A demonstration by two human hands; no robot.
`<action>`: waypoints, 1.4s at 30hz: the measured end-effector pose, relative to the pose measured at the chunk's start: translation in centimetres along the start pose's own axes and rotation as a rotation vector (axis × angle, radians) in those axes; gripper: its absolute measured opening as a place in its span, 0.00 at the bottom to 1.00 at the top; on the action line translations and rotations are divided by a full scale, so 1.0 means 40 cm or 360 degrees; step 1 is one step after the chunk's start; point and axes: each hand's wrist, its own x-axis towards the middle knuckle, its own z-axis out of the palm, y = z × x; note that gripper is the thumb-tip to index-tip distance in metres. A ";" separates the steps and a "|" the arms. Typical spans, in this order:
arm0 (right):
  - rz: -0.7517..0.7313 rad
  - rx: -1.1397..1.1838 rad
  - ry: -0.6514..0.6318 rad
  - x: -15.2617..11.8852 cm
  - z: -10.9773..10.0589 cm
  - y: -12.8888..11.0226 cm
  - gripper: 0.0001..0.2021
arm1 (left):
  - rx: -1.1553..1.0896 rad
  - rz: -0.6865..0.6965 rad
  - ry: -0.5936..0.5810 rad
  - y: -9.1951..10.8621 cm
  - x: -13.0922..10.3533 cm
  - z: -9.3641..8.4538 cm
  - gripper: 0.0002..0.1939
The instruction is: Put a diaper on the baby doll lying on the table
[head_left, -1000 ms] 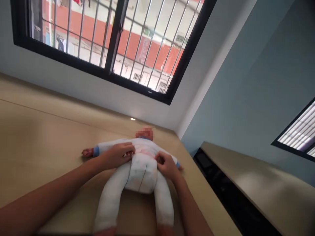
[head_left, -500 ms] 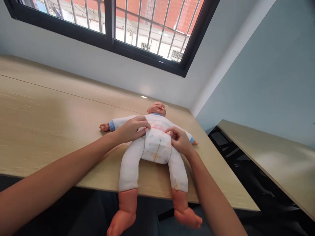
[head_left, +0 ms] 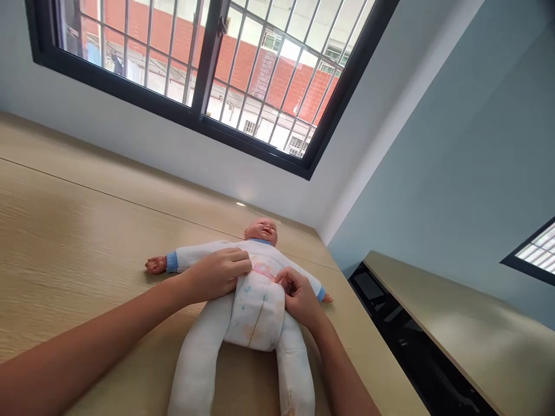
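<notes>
A baby doll (head_left: 262, 251) lies on its back on the table, its white top trimmed in blue at neck and cuffs. Round its hips sits a white diaper (head_left: 255, 315) with faint prints and a line down the front. My left hand (head_left: 223, 271) is closed at the diaper's upper left corner, fingers pinched by the waist edge. At the upper right corner, my right hand (head_left: 299, 294) pinches the diaper's edge between thumb and curled fingers. The side tabs are hidden under my hands. The doll's feet are out of view below.
The pale wooden table (head_left: 87, 231) runs back to the wall under a barred window (head_left: 199, 110). To the right, beyond a dark gap, stands a second wooden table (head_left: 451, 323). A blue-grey wall (head_left: 433, 173) rises behind it.
The view has tilted up, so the doll and hands appear lower and further left, and its feet have left the picture. Both hands stay at the diaper's waist corners.
</notes>
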 end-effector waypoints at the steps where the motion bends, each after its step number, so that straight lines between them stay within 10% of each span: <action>1: 0.0019 0.0018 -0.0053 -0.002 -0.007 -0.007 0.05 | -0.0069 0.0008 -0.0018 0.006 -0.001 -0.014 0.16; 13: 0.0097 0.0063 0.0007 0.008 0.011 0.003 0.07 | 0.0081 0.0090 -0.0022 0.010 0.010 0.033 0.15; 19: 0.0231 0.0377 -0.0171 0.005 -0.031 -0.003 0.05 | -0.0390 -0.0171 -0.0067 0.010 -0.012 -0.032 0.15; 29: 0.0228 0.0047 0.0458 0.032 0.017 0.036 0.16 | -0.0456 -0.0451 0.0178 0.008 -0.007 0.019 0.10; 42: 0.0154 0.0119 0.0281 0.032 0.023 0.033 0.13 | -0.0474 -0.0535 0.0179 0.007 -0.003 0.033 0.10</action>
